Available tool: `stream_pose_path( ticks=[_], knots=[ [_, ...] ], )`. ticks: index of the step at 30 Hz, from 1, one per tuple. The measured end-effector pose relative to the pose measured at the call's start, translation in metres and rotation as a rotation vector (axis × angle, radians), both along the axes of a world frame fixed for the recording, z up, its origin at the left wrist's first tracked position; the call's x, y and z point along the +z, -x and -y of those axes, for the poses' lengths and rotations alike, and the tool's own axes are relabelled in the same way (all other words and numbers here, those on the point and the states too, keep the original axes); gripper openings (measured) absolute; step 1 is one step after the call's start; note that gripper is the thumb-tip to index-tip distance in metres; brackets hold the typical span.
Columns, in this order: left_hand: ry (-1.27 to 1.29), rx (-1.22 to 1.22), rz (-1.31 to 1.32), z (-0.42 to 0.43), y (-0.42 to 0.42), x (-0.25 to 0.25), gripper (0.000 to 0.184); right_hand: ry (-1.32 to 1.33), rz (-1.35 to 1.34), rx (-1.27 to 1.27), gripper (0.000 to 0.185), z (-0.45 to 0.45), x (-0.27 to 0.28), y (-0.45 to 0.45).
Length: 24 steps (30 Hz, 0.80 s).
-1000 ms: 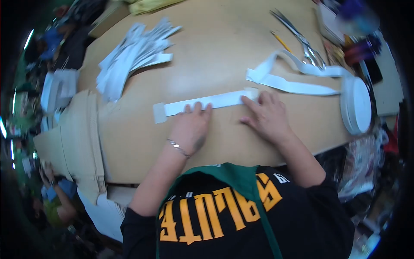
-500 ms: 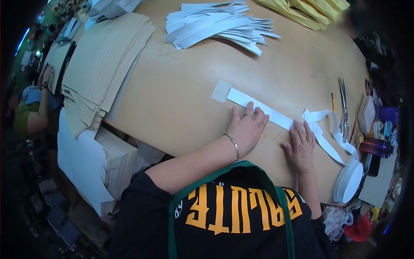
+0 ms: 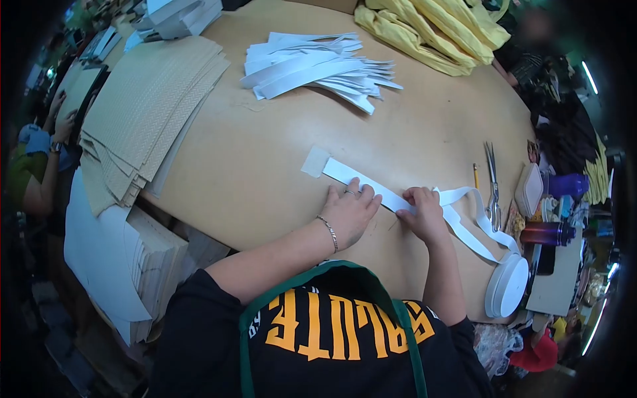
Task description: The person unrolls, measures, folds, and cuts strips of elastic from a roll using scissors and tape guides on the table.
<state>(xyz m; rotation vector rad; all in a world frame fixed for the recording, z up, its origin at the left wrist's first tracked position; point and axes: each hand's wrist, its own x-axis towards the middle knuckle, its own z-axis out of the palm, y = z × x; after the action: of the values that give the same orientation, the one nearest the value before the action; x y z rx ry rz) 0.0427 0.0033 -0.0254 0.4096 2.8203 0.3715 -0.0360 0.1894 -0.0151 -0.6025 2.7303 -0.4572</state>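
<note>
In the head view, with clock positions taken from its middle, a narrow white strip (image 3: 355, 178) lies flat on the wooden surface (image 3: 252, 152), one end beside a pale translucent square (image 3: 315, 161) at 10 o'clock. The left hand (image 3: 352, 215), at 6 o'clock, rests its slightly spread fingers on the strip. The right hand (image 3: 430, 217), at 4 o'clock, has its thumb and forefinger close together at the other end, which they cover; whether they grip it I cannot tell.

A lidded purple bottle (image 3: 569, 185) stands out at 3 o'clock beside a pale pouch (image 3: 529, 190); an orange-and-purple tumbler (image 3: 545, 233) lies just below. Their contents cannot be seen. A brown box (image 3: 325, 4) at 12 o'clock is mostly cut off by the upper edge.

A roll of white band (image 3: 508, 286) sits at 4 o'clock, its free length looping toward the right hand, which hides part of it. Scissors (image 3: 492, 192) and a yellow pencil (image 3: 476, 175) lie at 3 o'clock. Between 11 and 12 is a heap of white strips (image 3: 312, 69), too overlapped to count; yellow fabric (image 3: 431, 33) lies at 1. Beyond it, a person (image 3: 531, 60) is blurred.
</note>
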Motion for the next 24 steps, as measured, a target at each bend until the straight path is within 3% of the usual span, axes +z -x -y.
stream_pose_path(
  ticks=[6,9,11,14,17,20,22,24],
  knots=[
    [0.026,-0.005,-0.017,0.0,0.0,-0.002,0.051,-0.116,0.05,-0.047,0.033,0.007,0.007,0.002],
    [-0.002,0.008,-0.01,0.001,0.001,0.002,0.052,0.046,0.092,-0.188,0.027,0.015,0.011,-0.007],
    [-0.041,0.027,0.014,0.004,0.004,0.012,0.053,0.013,-0.031,-0.003,0.021,0.014,0.015,-0.015],
    [-0.301,0.066,-0.679,0.002,-0.005,0.007,0.046,0.173,-0.016,0.18,0.013,0.017,0.038,-0.034],
    [-0.361,-0.134,-0.414,0.01,-0.009,0.023,0.031,0.316,0.078,0.208,0.011,0.017,0.07,-0.04],
    [-0.615,-0.154,-0.221,0.028,-0.012,0.032,0.016,0.421,0.173,0.182,0.017,0.01,0.071,-0.032],
    [-0.583,-0.177,-0.273,0.046,-0.005,0.043,0.013,0.482,0.292,0.119,0.023,0.009,0.07,-0.029],
    [-0.577,-0.186,-0.363,0.071,0.014,0.057,0.012,0.63,0.087,0.125,0.031,0.009,0.058,-0.027]
  ],
)
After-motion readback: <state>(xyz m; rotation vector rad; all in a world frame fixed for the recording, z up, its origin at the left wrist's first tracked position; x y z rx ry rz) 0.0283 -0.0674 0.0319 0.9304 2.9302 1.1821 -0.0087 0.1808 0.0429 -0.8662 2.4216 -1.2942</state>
